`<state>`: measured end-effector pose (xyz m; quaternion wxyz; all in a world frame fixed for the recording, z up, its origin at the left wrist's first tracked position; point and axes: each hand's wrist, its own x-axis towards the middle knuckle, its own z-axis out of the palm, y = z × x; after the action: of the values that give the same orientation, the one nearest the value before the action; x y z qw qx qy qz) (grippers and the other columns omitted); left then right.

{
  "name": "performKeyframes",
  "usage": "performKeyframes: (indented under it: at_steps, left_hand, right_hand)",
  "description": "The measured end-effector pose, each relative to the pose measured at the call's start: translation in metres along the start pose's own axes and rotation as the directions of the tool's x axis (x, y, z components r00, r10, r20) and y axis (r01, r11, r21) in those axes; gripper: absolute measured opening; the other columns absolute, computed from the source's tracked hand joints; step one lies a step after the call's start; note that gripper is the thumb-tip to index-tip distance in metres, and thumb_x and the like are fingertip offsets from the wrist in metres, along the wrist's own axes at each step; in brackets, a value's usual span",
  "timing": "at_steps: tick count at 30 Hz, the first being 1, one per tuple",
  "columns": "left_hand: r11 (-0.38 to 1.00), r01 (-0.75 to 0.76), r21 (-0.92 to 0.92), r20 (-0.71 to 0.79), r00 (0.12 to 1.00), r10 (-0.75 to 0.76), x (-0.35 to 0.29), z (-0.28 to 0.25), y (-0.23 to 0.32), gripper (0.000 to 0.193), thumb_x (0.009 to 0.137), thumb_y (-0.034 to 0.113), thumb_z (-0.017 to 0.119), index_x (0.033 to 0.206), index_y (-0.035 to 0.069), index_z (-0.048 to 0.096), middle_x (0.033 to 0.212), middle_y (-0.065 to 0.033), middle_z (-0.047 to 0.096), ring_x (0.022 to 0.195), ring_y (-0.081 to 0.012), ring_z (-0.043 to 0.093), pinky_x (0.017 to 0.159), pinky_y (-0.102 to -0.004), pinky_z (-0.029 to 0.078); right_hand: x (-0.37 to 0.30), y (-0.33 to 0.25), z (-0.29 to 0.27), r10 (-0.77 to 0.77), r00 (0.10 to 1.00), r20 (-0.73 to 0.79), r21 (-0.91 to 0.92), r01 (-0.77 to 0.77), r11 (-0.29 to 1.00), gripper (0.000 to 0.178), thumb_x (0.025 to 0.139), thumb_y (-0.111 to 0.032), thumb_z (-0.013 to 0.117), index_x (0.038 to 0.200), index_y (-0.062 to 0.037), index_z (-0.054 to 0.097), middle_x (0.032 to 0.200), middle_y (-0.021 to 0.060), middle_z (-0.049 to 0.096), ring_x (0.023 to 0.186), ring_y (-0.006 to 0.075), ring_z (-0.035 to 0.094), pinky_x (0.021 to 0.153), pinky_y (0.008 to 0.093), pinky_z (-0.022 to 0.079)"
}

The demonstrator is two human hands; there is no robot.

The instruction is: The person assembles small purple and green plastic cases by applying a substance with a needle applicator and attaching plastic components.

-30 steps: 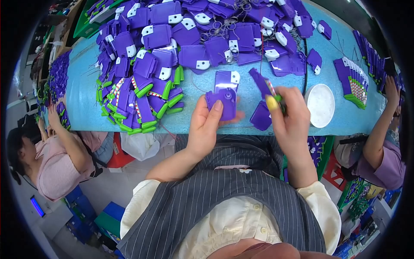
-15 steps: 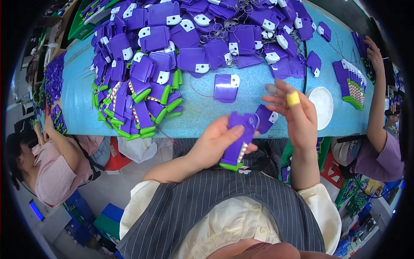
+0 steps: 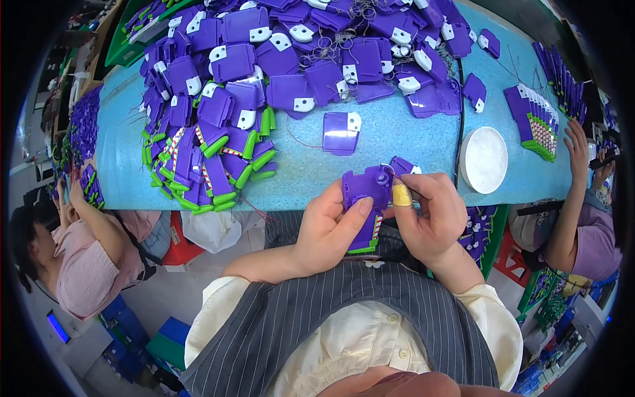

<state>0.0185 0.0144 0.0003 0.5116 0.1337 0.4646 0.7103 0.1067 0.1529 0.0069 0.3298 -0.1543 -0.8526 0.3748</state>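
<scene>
My left hand (image 3: 324, 228) grips a flat purple plastic casing (image 3: 360, 187) above the table's near edge. The casing has a green end and a red-and-white striped strip, and a round hollow shows at its upper right corner. Beside that corner my right hand (image 3: 436, 215) is closed in a pinch, a yellow wrap (image 3: 401, 195) round one digit. A thin line curves there, but what the fingertips hold is too small to make out. Behind the hands lies a purple piece (image 3: 402, 165), partly hidden. Farther back rests a purple panel (image 3: 340, 132) with a white corner and a thin red wire.
Purple panels with white corners (image 3: 291, 92) are heaped at the back, with metal rings (image 3: 344, 40) among them. Green-ended casings (image 3: 211, 165) pile up at left. A white round dish (image 3: 484, 161) stands right, before a fanned stack (image 3: 532, 122). Co-workers sit at both sides.
My right hand has come down and left from its raised, spread pose to pinch at the casing's corner. The casing has turned slightly more upright in my left hand.
</scene>
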Motion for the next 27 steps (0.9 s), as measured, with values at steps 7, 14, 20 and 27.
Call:
performKeyframes:
  at_steps: [7,14,20,27]
  left_hand:
    - [0.947,-0.103,0.303,-0.009,0.994,0.111,-0.002,-0.005,-0.001,0.028,0.092,0.006,0.048,0.119,-0.003,0.049,0.092,-0.0064,0.064,0.076,-0.0061,0.058,0.067,-0.0214,0.048]
    - [0.816,-0.205,0.54,0.031,0.974,0.224,0.002,-0.004,0.003,0.028,0.089,0.003,0.052,0.115,-0.007,0.052,0.09,-0.0135,0.067,0.083,-0.0172,0.066,0.07,-0.0269,0.051]
    - [0.765,-0.272,0.584,0.079,0.957,0.28,0.005,-0.005,0.004,0.027,0.089,0.003,0.052,0.115,-0.006,0.052,0.087,-0.0114,0.067,0.077,-0.0139,0.065,0.066,-0.0249,0.05]
    - [0.868,-0.264,0.421,0.06,0.963,0.264,0.002,-0.004,-0.008,0.027,0.09,0.005,0.052,0.116,-0.004,0.054,0.083,-0.0053,0.065,0.065,-0.0051,0.056,0.057,-0.0198,0.045]
  right_hand:
    - [0.005,-0.002,-0.005,0.036,0.996,0.081,-0.006,-0.036,0.999,0.019,0.067,0.004,0.07,0.081,0.0008,0.058,0.063,0.0069,0.054,0.05,0.017,0.053,0.043,0.0272,0.04]
    - [0.003,-0.005,-0.005,0.218,0.971,0.096,0.083,-0.227,0.97,0.015,0.071,0.003,0.069,0.08,0.001,0.057,0.062,0.0044,0.054,0.049,0.0096,0.05,0.042,0.0223,0.036]
    - [0.001,-0.003,-0.003,0.187,0.978,0.087,0.181,-0.2,0.963,0.014,0.073,0.0,0.069,0.08,0.0007,0.057,0.062,0.0036,0.053,0.047,0.0081,0.046,0.04,0.0218,0.033]
    - [-0.01,0.002,0.001,0.087,0.996,-0.011,0.048,-0.086,0.995,0.018,0.071,-0.004,0.072,0.079,-0.0014,0.056,0.061,0.0038,0.052,0.046,0.0111,0.047,0.04,0.0246,0.034]
